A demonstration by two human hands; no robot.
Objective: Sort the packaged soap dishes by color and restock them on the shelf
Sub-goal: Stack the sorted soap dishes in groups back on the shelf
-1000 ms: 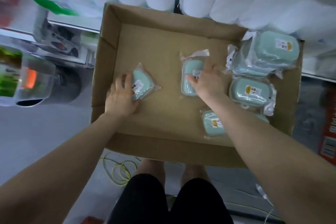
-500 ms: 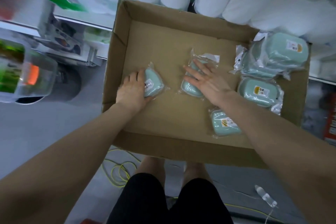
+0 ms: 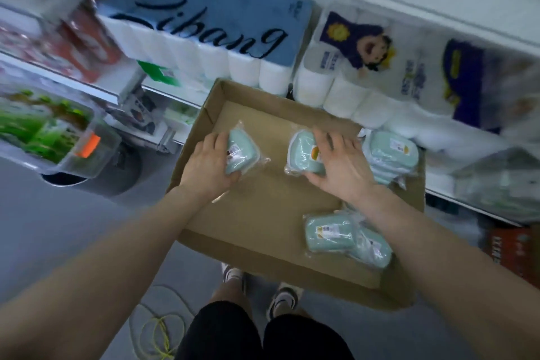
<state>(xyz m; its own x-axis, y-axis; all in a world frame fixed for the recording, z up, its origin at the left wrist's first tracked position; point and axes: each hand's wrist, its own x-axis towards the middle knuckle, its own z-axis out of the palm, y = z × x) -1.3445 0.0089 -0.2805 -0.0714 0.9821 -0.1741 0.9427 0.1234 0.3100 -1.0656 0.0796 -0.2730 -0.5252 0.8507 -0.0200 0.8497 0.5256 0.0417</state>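
A shallow cardboard box (image 3: 263, 207) holds several mint-green soap dishes in clear wrappers. My left hand (image 3: 207, 165) grips one wrapped dish (image 3: 241, 155) at the box's left side, thumb under it and fingers over its edge. My right hand (image 3: 340, 166) holds another wrapped dish (image 3: 302, 155) in the middle, fingers spread over its top and thumb below. A stack of dishes (image 3: 391, 155) sits at the box's right wall behind my right hand. Two more dishes (image 3: 330, 232) lie near the front right corner, partly under my right forearm.
Shelves run behind the box, stacked with toilet paper packs, one blue (image 3: 210, 26), one with a cartoon figure (image 3: 365, 47). A clear bin with green packaging (image 3: 49, 131) sits at left. A yellow-green cable (image 3: 160, 333) coils on the grey floor by my feet.
The view has tilted up, showing more of the shelves. Both hands have closed round their dishes and lifted them slightly from the box floor.
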